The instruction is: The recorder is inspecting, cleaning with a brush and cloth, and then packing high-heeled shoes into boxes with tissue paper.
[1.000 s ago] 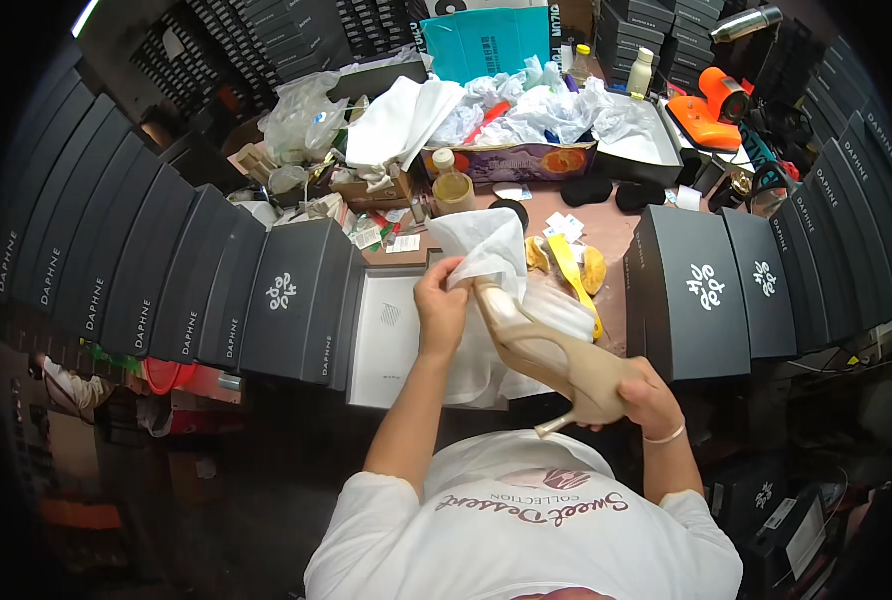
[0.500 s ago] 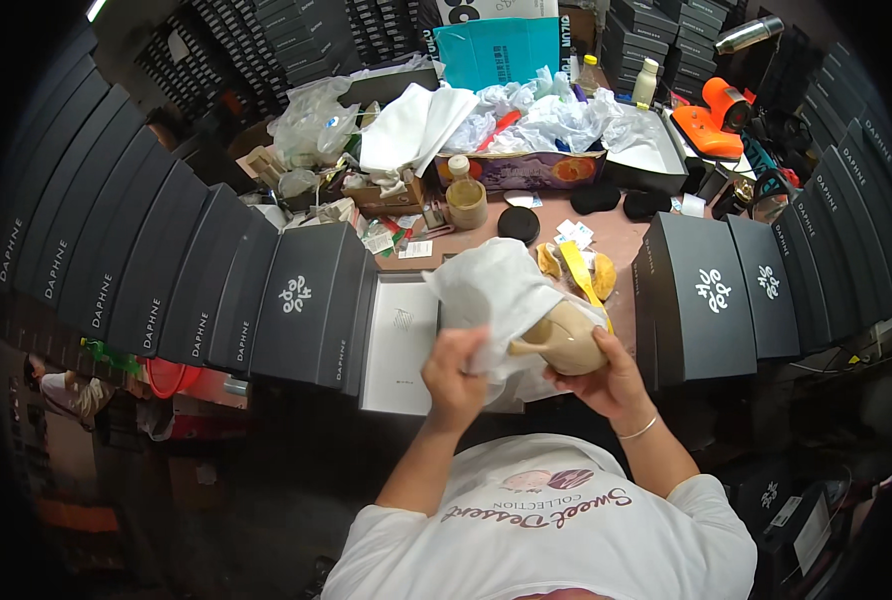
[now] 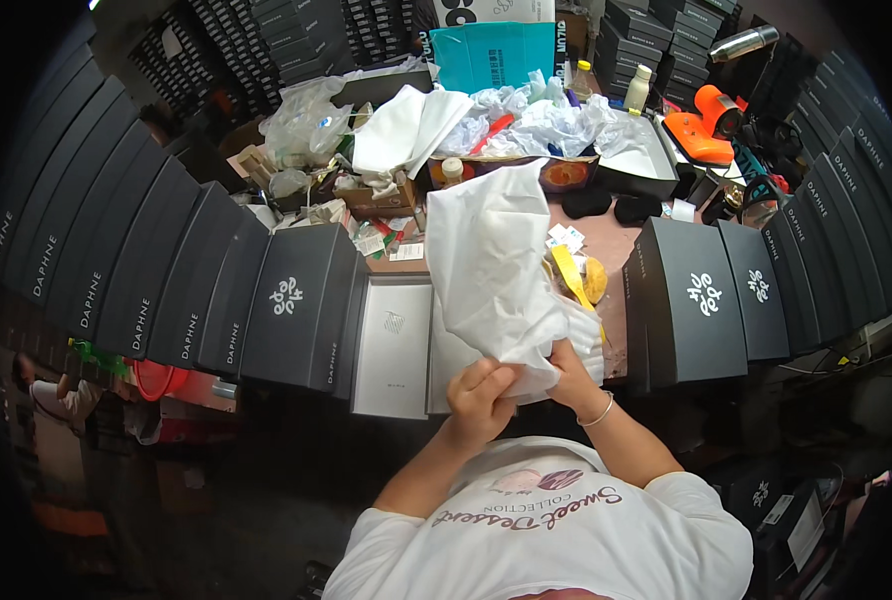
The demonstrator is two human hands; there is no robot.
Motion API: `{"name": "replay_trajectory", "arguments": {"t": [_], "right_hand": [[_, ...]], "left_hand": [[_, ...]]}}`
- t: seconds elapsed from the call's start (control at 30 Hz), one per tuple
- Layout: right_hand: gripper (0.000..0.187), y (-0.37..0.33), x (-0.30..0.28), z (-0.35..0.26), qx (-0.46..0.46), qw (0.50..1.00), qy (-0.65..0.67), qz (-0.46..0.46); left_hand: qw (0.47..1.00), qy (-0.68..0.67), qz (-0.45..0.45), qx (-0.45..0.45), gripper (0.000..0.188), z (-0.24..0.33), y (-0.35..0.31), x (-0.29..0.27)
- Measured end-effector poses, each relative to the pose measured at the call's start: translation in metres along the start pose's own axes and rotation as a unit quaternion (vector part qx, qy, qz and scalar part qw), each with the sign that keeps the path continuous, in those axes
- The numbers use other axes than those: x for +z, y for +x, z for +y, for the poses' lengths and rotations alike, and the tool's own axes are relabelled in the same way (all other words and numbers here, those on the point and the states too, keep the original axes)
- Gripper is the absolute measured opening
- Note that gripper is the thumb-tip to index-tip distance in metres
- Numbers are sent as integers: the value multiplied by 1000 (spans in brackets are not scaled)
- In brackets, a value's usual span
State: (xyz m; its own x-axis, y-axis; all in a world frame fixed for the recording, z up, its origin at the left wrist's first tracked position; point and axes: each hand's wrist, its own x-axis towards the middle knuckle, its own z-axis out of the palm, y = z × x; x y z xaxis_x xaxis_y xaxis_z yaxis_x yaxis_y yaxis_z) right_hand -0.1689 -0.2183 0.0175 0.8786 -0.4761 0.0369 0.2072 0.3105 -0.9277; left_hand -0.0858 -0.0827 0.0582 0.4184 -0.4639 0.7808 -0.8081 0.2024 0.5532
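A white cloth bag [image 3: 491,255] stands up in front of me over the near edge of the table. My left hand [image 3: 480,400] is closed on the lower left of the bag, fingers bunched in the fabric. On the other side my right hand [image 3: 574,382] grips the bottom right, its fingertips partly covered by folds. The beige shoe seen earlier is hidden now, and its shape does not show through the cloth. Just left of the bag lies an open shoe box part [image 3: 393,335] with a white inside.
Dark shoe boxes stand in rows on the left [image 3: 299,305] and right [image 3: 688,300]. Behind the bag are a yellow strip [image 3: 568,272], black round pads [image 3: 586,204] and a carton of crumpled paper [image 3: 556,125]. An orange device [image 3: 699,140] sits at back right.
The bag has risen upright and the beige shoe has gone out of sight behind or inside it. My right hand has come in left toward my left hand, and both now grip the bag's lower end.
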Motion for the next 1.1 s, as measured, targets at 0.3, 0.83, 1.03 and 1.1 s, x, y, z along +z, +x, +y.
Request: {"name": "replay_trajectory", "arguments": {"t": [0.3,0.83,1.03,1.1], "right_hand": [[49,2,-19,3,68,957,280,-19],[52,-20,-31,74,-63,979,-147,-123],[58,-5,-4,36,-86,928,-302,-202],[59,-1,-26,64,26,966,-101,-238]], "left_hand": [[991,-53,-71,-98,70,12,-25,-27],[821,-409,111,-382,79,-2,-39,-9],[851,-175,-180,-461,42,8,-66,-3],[920,-7,-254,-298,43,18,-65,-2]]}}
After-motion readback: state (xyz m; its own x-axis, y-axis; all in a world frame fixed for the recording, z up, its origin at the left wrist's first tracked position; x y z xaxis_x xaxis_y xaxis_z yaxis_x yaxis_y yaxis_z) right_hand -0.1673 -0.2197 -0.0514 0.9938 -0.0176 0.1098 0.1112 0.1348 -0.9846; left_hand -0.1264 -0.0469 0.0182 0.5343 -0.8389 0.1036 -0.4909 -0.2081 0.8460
